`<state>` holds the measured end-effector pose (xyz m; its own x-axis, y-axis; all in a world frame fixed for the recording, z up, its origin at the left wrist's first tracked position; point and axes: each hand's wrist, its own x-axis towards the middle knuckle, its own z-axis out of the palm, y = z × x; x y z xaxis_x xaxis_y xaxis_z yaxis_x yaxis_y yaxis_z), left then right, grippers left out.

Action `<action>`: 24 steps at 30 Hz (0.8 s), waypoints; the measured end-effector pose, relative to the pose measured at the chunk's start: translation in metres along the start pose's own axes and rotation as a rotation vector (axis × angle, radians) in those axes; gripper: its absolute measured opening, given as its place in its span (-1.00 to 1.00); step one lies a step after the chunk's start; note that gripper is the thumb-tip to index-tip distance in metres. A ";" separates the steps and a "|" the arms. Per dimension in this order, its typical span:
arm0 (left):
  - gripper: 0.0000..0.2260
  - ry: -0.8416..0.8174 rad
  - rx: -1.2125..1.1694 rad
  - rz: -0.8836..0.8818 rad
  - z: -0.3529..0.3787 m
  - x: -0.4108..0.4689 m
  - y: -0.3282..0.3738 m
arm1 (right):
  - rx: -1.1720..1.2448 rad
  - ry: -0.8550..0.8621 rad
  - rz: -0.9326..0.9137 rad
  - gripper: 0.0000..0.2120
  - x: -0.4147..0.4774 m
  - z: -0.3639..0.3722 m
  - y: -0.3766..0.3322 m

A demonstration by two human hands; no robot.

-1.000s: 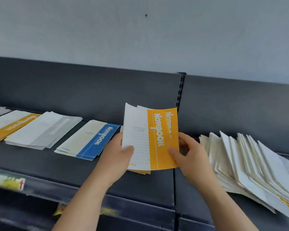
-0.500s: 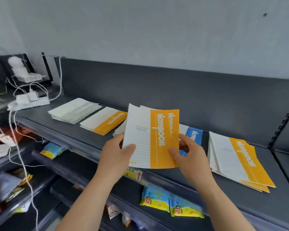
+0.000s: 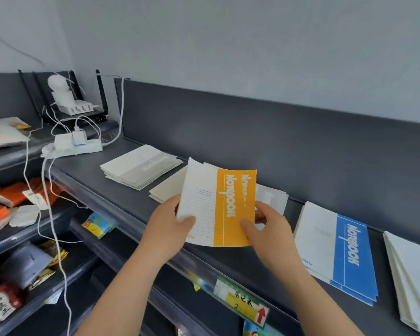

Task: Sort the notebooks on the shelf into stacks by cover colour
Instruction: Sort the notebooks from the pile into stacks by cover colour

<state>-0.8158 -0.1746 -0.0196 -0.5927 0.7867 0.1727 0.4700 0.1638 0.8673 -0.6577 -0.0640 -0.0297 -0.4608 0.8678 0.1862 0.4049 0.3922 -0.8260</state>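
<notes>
Notebooks (image 3: 228, 209) with orange bands, at least two fanned together, held upright over the middle of the shelf (image 3: 87, 175), bottom edge just above the near lip. Pinched at the lower left corner by the left hand (image 3: 167, 229), thumb flat on the white part of the cover, the other fingers hidden behind. Pinched at the lower right by the right hand (image 3: 269, 234), thumb on the orange band, fingers (image 3: 264, 209) curled round the right edge.

Shelf edges: near lip running from far left to near right, with a yellow-and-green price label (image 3: 243, 301) clipped on below the right hand; dark back panel (image 3: 252, 141) closing off the far side along the whole length. Open strip of bare shelf along the near lip, and a wider bare patch at the left end between the power strip (image 3: 73, 147) and the white stack (image 3: 141, 169).

On the shelf, left to right: white stack, slightly fanned; cream stack (image 3: 167, 190) just beside it, partly hidden by the held notebooks; pale stack (image 3: 272, 197) behind the right hand, cover colour not readable; blue stack (image 3: 335, 253), near corner close to the lip; right stack (image 3: 412, 282), fanned and cut off by the frame, with a sliver of orange showing.

White cable (image 3: 46, 190) hanging from the power strip over the left end. Snack packets (image 3: 97, 225) on the lower shelves.
</notes>
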 end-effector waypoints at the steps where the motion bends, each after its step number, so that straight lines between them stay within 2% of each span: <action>1: -0.72 0.012 0.019 -0.002 -0.002 0.011 -0.004 | 0.003 -0.006 -0.009 -0.76 0.009 0.006 0.000; 4: -0.73 0.045 0.057 -0.001 -0.006 0.039 -0.018 | -0.012 0.000 -0.046 -0.84 0.035 0.023 0.000; 10: -0.73 0.067 0.117 0.017 -0.015 0.084 -0.040 | -0.136 0.044 -0.004 -0.82 0.074 0.054 -0.005; 16: -0.76 -0.017 0.180 0.050 -0.033 0.127 -0.063 | -0.249 0.073 0.066 -0.84 0.099 0.089 -0.013; 24: -0.73 -0.159 0.343 0.097 -0.041 0.165 -0.090 | -0.535 0.038 0.148 -0.79 0.105 0.112 -0.020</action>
<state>-0.9824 -0.0842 -0.0500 -0.4383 0.8865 0.1485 0.7266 0.2522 0.6391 -0.8030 -0.0149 -0.0532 -0.3435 0.9320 0.1160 0.8124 0.3568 -0.4611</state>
